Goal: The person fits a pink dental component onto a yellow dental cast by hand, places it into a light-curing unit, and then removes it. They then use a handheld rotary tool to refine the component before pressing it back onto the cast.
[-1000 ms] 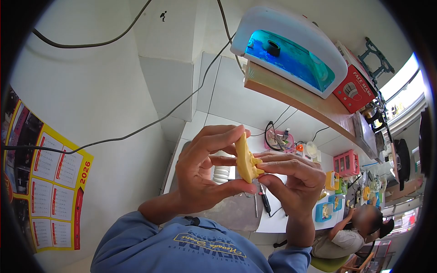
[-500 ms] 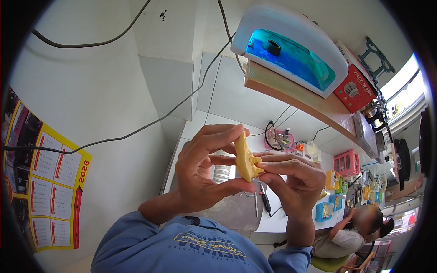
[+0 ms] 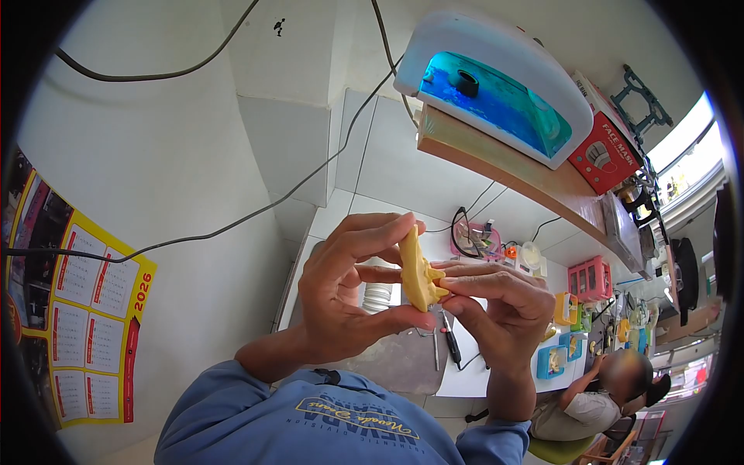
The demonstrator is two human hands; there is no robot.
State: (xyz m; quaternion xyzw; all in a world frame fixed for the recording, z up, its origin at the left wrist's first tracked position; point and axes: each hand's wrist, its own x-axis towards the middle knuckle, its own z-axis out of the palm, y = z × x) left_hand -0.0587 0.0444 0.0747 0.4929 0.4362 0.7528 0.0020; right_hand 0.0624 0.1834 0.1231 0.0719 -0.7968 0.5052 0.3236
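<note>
A pale yellow dental cast (image 3: 417, 273) is held up edge-on in front of my chest, its pointed tooth stumps facing right. My left hand (image 3: 341, 279) grips its flat side, with the index finger at the top edge and the thumb at the bottom. From the right, my right hand (image 3: 500, 306) pinches at the stumps with thumb and index fingertips. Whether a small piece also sits between those fingertips cannot be seen. Below the hands, a black-gripped handpiece (image 3: 452, 341) lies on the bench beside a thin metal tool (image 3: 435, 353).
A lit curing lamp (image 3: 496, 85) stands on a wooden shelf (image 3: 504, 167), with a red face mask box (image 3: 608, 151) beside it. Pink basket (image 3: 482, 240), yellow tray (image 3: 566, 308) and blue tray (image 3: 552, 361) line the bench. Another person (image 3: 589, 403) sits at right. A cable (image 3: 271, 203) crosses the wall.
Almost nothing differs. Both hands keep their hold on the dental cast, with only a very slight shift of the right fingertips at the stumps.
</note>
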